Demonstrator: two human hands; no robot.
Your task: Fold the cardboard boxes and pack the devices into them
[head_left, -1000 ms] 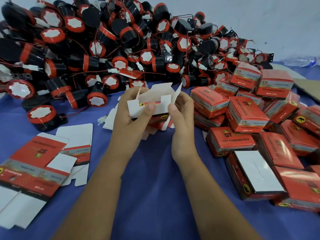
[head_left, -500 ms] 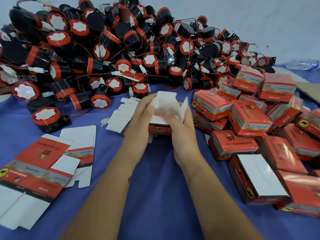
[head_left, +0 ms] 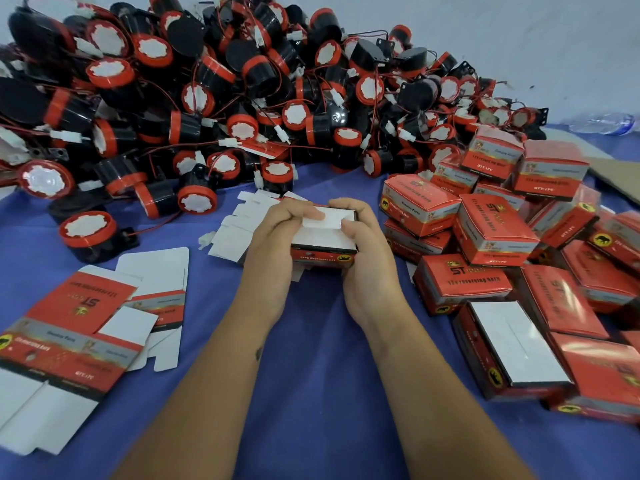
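A small red cardboard box (head_left: 323,242) with white flaps facing up sits low over the blue cloth at the centre. My left hand (head_left: 277,237) grips its left side, thumb pressing on the top flap. My right hand (head_left: 362,244) grips its right side, thumb pressing the same flap. A big heap of black-and-red round devices (head_left: 214,98) with red wires fills the back. Flat unfolded boxes (head_left: 79,327) lie at the left.
Several folded red boxes (head_left: 495,233) are piled at the right, one with its white bottom up (head_left: 512,351). More flat white blanks (head_left: 242,220) lie just behind my left hand. A plastic bottle (head_left: 606,122) and a brown cardboard sheet (head_left: 620,178) lie at the far right.
The box was held up with its flaps standing open; both hands have lowered it toward the cloth and pressed the white flaps down flat.
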